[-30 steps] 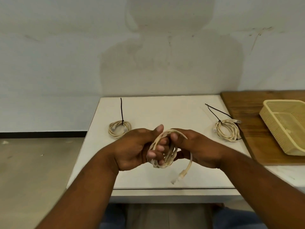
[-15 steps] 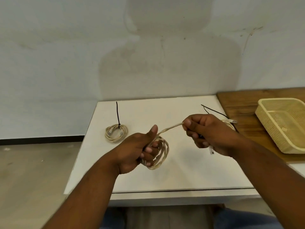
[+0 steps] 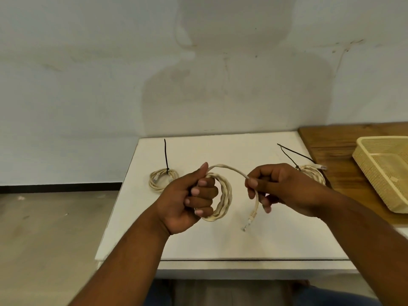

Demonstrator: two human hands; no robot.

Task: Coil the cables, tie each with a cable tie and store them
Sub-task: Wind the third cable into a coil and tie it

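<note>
While hands (image 3: 194,196) (image 3: 284,191) hold the cable (image 3: 225,196), tied coils (image 3: 162,180) (image 3: 314,174) lie near both table (image 3: 265,241) edges.

Three cream network cables: held cable (image 3: 225,195), left coil (image 3: 163,180), right coil (image 3: 315,173). Two black cable ties: left tie (image 3: 165,154), right tie (image 3: 294,153). One yellow mesh basket (image 3: 375,184) and two hands: left hand (image 3: 189,195), right hand (image 3: 284,187).

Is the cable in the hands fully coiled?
Not fully. The left hand grips the coil, but a loose end arches to the right hand, its plug hanging.
</note>
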